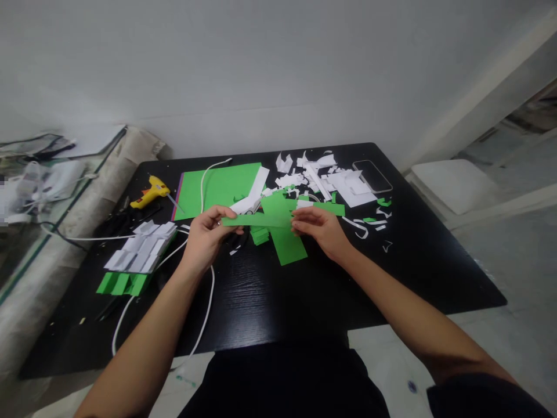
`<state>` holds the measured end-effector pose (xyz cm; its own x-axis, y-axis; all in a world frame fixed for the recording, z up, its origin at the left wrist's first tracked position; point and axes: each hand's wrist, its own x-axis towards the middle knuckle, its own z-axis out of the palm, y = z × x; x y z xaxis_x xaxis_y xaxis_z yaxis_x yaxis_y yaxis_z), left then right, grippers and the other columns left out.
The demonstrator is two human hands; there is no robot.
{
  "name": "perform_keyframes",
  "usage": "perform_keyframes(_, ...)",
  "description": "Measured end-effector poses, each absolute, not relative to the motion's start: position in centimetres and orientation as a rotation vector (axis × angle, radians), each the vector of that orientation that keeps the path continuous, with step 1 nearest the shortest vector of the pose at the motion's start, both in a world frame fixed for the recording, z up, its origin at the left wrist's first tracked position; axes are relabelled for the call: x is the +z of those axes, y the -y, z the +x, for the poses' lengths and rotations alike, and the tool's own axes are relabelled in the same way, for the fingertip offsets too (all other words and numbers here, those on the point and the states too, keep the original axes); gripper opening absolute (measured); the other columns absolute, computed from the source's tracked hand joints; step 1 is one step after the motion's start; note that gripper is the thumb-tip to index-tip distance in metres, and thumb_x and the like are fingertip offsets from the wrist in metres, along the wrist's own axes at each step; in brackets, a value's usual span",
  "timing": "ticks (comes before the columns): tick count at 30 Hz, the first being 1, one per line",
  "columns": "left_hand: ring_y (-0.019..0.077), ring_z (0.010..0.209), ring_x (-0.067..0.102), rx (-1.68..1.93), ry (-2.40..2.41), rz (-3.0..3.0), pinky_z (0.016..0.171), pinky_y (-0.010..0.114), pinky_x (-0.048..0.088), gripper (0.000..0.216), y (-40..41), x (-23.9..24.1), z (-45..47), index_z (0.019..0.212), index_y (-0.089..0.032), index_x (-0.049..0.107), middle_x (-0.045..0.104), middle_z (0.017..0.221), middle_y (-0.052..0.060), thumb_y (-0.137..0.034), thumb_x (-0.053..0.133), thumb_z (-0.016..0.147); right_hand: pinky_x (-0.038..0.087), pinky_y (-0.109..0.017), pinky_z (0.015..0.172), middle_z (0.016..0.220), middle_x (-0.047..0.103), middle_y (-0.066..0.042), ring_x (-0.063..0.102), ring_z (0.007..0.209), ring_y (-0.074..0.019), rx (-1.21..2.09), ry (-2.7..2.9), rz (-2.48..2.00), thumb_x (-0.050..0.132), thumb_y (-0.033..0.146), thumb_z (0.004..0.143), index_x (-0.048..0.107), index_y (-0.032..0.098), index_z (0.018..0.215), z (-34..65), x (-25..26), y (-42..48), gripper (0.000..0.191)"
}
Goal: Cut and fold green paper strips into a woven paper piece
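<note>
A long green paper strip (256, 220) stretches level between both hands above the black table (270, 302). My left hand (208, 234) pinches its left end, fingers closed. My right hand (319, 227) pinches its right end, fingers closed too. Right under the strip lies a larger green paper piece (285, 241) and a small stack of green strips (260, 234). Behind them a big green sheet (217, 187) lies flat with a white strip (255, 191) across it.
A yellow glue gun (150, 192) lies at the back left, its white cable (204, 313) looping toward me. Folded white and green pieces (134, 261) sit at the left. White scraps (322, 177) and a phone (372, 175) lie at the back right.
</note>
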<state>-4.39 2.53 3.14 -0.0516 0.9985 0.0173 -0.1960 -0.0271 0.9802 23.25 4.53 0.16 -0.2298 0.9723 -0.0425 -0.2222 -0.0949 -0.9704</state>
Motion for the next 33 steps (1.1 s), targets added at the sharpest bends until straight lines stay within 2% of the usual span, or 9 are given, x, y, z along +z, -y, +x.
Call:
perform_keyframes(4,0.0132,0.06,0.073,1.413,-0.999,0.996,0.062,0.02,0.059,0.018,-2.5,3.6,-4.3,0.082,-0.017,0.075,0.075,0.07,0.002,-0.013,0.085,0.067,0.057,-0.032,0.059,0.07,0.068,0.002,0.062,0.06,-0.014,1.374,1.206,-0.951,0.089,0.039,0.079,0.08,0.024,0.102,23.4,0.1,-4.6,0.029)
perform_keyframes(8,0.0135,0.062,0.073,1.508,-0.966,0.884,0.065,0.021,0.062,0.015,-2.7,4.1,-4.3,0.079,-0.017,0.075,0.074,0.067,0.002,-0.011,0.08,0.066,0.052,-0.027,0.056,0.072,0.062,0.002,0.055,0.059,-0.0111,1.131,1.112,-1.057,0.079,0.044,0.088,0.082,0.024,0.096,23.9,-0.4,-5.4,0.021)
perform_keyframes(10,0.0136,0.064,0.073,1.538,-0.973,0.834,0.065,0.02,0.062,0.015,-2.8,4.2,-4.2,0.079,-0.016,0.075,0.073,0.065,0.002,-0.01,0.078,0.066,0.054,-0.026,0.059,0.081,0.065,0.0,0.059,0.066,-0.0118,1.191,1.079,-1.061,0.077,0.05,0.09,0.081,0.025,0.099,24.1,-0.6,-5.8,0.027)
perform_keyframes(13,0.0138,0.065,0.073,1.537,-0.979,0.797,0.065,0.02,0.063,0.014,-2.9,4.3,-4.2,0.078,-0.016,0.075,0.073,0.064,0.003,-0.009,0.077,0.065,0.061,-0.03,0.067,0.097,0.071,-0.003,0.07,0.079,-0.0167,1.428,1.071,-0.992,0.079,0.058,0.087,0.075,0.028,0.121,24.0,-0.7,-5.7,0.045)
perform_keyframes(16,0.014,0.067,0.074,1.512,-0.976,0.793,0.067,0.02,0.063,0.014,-2.8,4.2,-4.1,0.079,-0.016,0.075,0.074,0.066,0.004,-0.01,0.077,0.066,0.064,-0.036,0.074,0.099,0.074,-0.004,0.074,0.083,-0.0204,1.534,1.144,-0.922,0.087,0.053,0.082,0.065,0.03,0.136,23.6,-0.4,-5.1,0.062)
perform_keyframes(22,0.0147,0.068,0.073,1.427,-0.952,0.811,0.067,0.022,0.064,0.012,-2.6,4.1,-3.9,0.08,-0.015,0.076,0.074,0.069,0.005,-0.01,0.077,0.069,0.067,-0.045,0.089,0.102,0.079,-0.005,0.076,0.102,-0.0272,1.419,1.226,-0.915,0.095,0.035,0.074,0.072,0.028,0.121,23.5,-0.3,-4.7,0.053)
perform_keyframes(26,0.0149,0.068,0.072,1.395,-0.924,0.799,0.066,0.022,0.063,0.011,-2.5,4.2,-3.8,0.08,-0.015,0.076,0.074,0.069,0.005,-0.012,0.077,0.07,0.067,-0.046,0.085,0.097,0.081,-0.005,0.079,0.097,-0.0284,1.478,1.212,-0.96,0.094,0.031,0.074,0.069,0.029,0.13,23.6,-0.4,-4.9,0.061)
perform_keyframes(33,0.0145,0.068,0.071,1.375,-0.91,0.844,0.067,0.022,0.062,0.011,-2.4,3.9,-3.9,0.082,-0.015,0.075,0.073,0.07,0.005,-0.013,0.076,0.072,0.067,-0.042,0.076,0.091,0.081,-0.003,0.079,0.087,-0.0247,1.449,1.222,-0.947,0.095,0.037,0.073,0.077,0.026,0.108,23.4,-0.4,-4.7,0.04)
